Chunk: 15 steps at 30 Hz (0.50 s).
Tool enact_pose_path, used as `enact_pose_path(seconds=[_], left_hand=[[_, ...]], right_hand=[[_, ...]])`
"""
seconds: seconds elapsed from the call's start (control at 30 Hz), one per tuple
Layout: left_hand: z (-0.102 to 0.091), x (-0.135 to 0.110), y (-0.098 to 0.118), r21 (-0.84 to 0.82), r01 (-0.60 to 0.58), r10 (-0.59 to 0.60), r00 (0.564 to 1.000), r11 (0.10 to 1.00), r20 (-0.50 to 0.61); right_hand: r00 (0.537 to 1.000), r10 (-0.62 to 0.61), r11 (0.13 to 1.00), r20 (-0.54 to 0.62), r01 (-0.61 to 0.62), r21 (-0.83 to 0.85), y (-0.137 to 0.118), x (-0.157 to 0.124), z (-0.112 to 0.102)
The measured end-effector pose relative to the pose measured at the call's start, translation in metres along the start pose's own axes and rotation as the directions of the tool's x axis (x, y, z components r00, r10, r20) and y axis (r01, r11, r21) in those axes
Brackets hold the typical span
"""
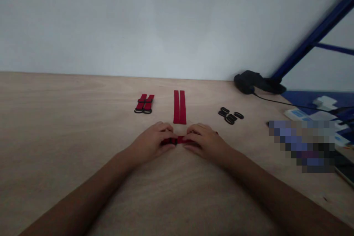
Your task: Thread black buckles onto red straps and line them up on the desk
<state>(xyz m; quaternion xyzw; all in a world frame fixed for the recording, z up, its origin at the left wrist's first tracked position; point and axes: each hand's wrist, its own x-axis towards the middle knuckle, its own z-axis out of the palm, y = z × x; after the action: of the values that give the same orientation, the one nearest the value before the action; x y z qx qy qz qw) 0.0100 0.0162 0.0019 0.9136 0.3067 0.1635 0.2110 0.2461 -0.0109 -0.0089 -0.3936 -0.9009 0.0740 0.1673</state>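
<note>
A red strap [181, 139] with a black buckle on it lies crosswise between my hands, low over the table. My left hand [155, 141] is closed on its left part, near the black buckle [176, 141]. On the right part, my right hand [204, 141] grips the red band between thumb and fingers. Two flat red strips [179, 108] lie side by side just beyond my hands. To their left are two red straps [148, 104] fitted with black sliders and hooks. Several loose black buckles and hooks [231, 115] rest to the right.
The wooden table [69, 125] meets a pale wall [138, 25] at the back. A black object with a cable [251, 82] sits at the back right corner. Small white boxes [297, 114] and a pixelated patch are at the right, near a blue frame [309, 42].
</note>
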Motion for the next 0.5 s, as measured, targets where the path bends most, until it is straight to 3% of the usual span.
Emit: enact_pose_path(seconds=[0.1,0.27,0.5], left_hand=[[-0.0047,-0.0027,-0.0046,0.021,0.020,-0.020,1.000,1.000,0.018],[-0.0085,-0.0025,-0.0067,0.036,-0.048,0.047,0.999,0.998,0.024],[-0.0007,0.0006,-0.0012,0.039,0.120,-0.118,0.992,0.992,-0.048]], right_hand=[[1.000,0.011,1.000,-0.021,-0.010,0.018,0.0051,-0.0024,-0.0002],[0.999,0.038,0.999,0.009,-0.038,0.036,0.0099,-0.0048,-0.0049],[0.998,0.063,0.996,0.013,-0.064,0.060,0.0099,-0.0053,-0.0072]])
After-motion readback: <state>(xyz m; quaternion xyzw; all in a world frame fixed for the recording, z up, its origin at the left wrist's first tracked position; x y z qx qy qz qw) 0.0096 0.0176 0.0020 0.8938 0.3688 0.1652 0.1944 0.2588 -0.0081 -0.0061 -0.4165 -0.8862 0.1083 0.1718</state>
